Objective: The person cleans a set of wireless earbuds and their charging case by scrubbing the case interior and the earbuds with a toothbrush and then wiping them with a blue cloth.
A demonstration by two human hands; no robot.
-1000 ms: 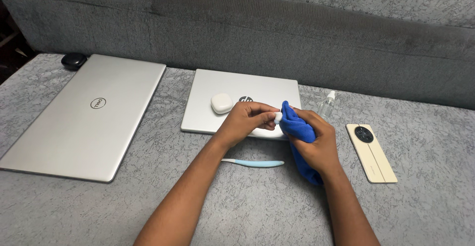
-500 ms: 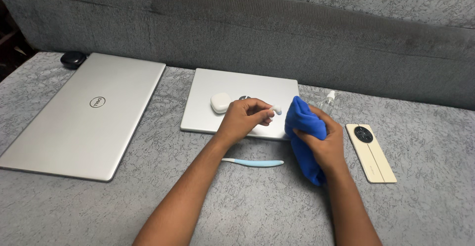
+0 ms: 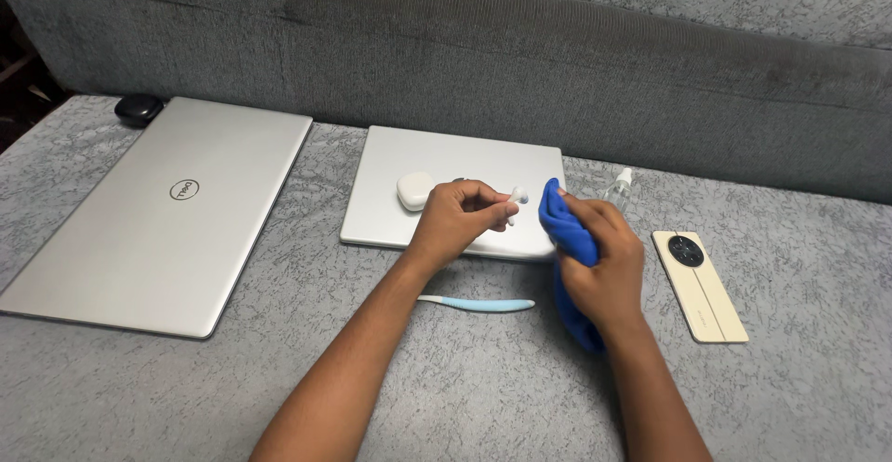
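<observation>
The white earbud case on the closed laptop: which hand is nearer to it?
Left. The left hand sits just right of the white earbud case, pinching a small white earbud. The right hand is farther right, gripping the blue cloth.

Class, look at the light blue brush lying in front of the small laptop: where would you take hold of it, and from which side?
Probably grip the brush at its broad right end, coming from above. It lies flat on the grey fabric, tapering to a thin white tip on the left, so the wider end gives fingers more hold. Both hands are busy: left hand pinches an earbud, right hand a blue cloth.
</observation>
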